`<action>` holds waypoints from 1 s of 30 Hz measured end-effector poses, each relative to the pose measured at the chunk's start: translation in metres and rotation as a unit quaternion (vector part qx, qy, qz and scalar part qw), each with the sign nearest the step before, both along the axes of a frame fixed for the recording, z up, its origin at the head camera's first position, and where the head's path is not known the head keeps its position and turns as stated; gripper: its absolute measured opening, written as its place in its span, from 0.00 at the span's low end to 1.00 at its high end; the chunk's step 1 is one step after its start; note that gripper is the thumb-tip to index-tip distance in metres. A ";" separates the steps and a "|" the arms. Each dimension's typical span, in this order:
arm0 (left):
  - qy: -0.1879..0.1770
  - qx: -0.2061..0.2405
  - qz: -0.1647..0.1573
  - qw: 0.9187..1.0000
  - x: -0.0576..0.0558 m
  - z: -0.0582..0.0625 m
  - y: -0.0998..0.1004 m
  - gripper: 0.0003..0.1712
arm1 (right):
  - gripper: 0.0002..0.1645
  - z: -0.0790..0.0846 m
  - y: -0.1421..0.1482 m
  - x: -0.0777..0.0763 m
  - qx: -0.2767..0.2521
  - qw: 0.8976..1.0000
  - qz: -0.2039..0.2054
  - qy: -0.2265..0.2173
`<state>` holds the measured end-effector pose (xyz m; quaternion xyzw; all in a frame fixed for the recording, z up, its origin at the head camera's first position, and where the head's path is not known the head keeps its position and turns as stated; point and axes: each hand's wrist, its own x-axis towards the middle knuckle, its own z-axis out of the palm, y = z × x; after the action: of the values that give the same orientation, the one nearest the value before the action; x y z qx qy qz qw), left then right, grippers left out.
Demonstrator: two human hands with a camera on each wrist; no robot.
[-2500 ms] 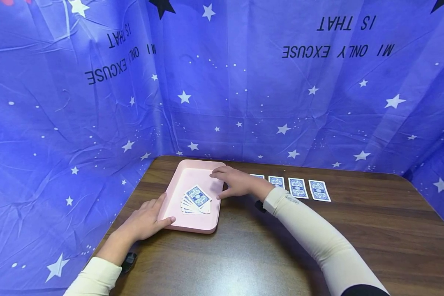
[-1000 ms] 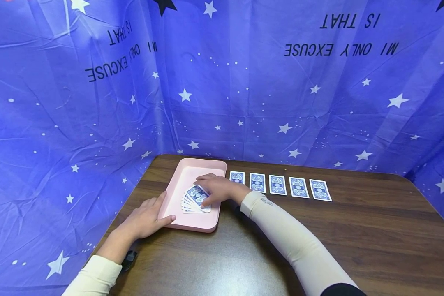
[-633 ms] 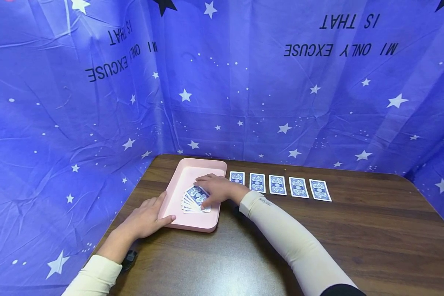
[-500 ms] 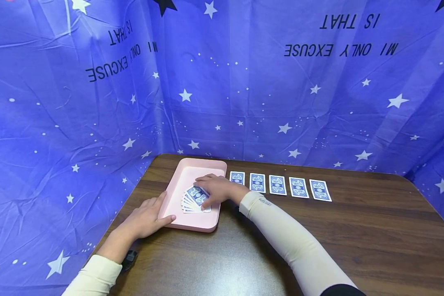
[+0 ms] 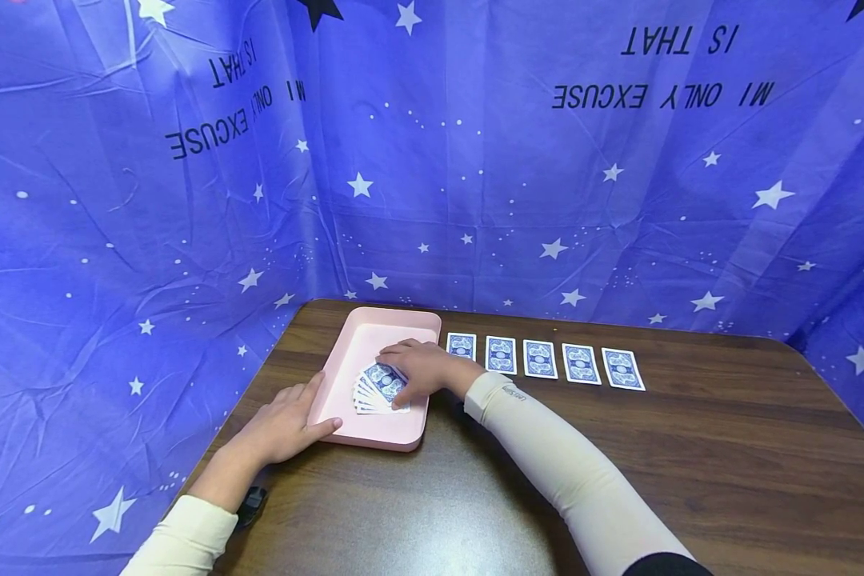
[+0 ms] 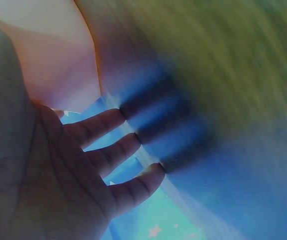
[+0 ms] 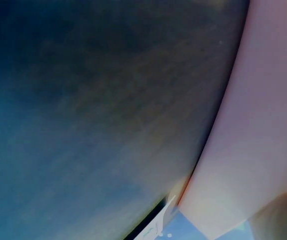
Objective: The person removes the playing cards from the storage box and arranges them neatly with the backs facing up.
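A fan of playing cards with blue backs lies inside a pink tray. My right hand reaches over the tray's right wall, its fingers at the far edge and its thumb at the near right edge of the top card, pinching it. The fingertips are partly hidden. My left hand rests at the tray's left side, thumb laid on the near left corner. In the left wrist view its fingers are spread, fairly straight, tips at the tabletop. The right wrist view shows mostly the tray's wall, with no fingers visible.
Several face-down cards lie in a row to the right of the tray, the leftmost close to its wall. The brown wooden table ends at a blue star-patterned curtain behind and at the left.
Since the earliest frame my right hand has moved left and down from the tray's right wall onto the fanned cards, uncovering the row's left end. Over the last second it has barely moved; the left hand stays put.
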<state>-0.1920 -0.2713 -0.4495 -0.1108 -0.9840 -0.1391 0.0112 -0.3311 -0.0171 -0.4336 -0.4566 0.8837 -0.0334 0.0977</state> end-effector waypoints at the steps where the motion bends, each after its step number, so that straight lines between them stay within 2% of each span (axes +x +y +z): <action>1: 0.000 -0.001 0.000 1.000 0.000 0.000 0.000 0.55 | 0.54 0.000 0.000 0.000 -0.001 1.000 0.001 0.001; 10: 0.000 0.001 -0.002 1.000 0.000 0.001 0.001 0.55 | 0.55 -0.006 0.003 -0.004 -0.024 0.999 0.012 0.021; 24: -0.005 0.000 0.001 1.000 0.001 0.003 0.002 0.56 | 0.56 -0.004 0.006 -0.004 -0.067 0.997 0.016 0.025; 30: -0.003 0.002 0.000 1.000 0.001 0.002 0.001 0.56 | 0.55 -0.002 0.008 -0.001 -0.080 0.996 0.020 0.047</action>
<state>-0.1912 -0.2700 -0.4474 -0.1101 -0.9837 -0.1418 0.0088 -0.3318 -0.0092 -0.4359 -0.4817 0.8724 -0.0806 0.0204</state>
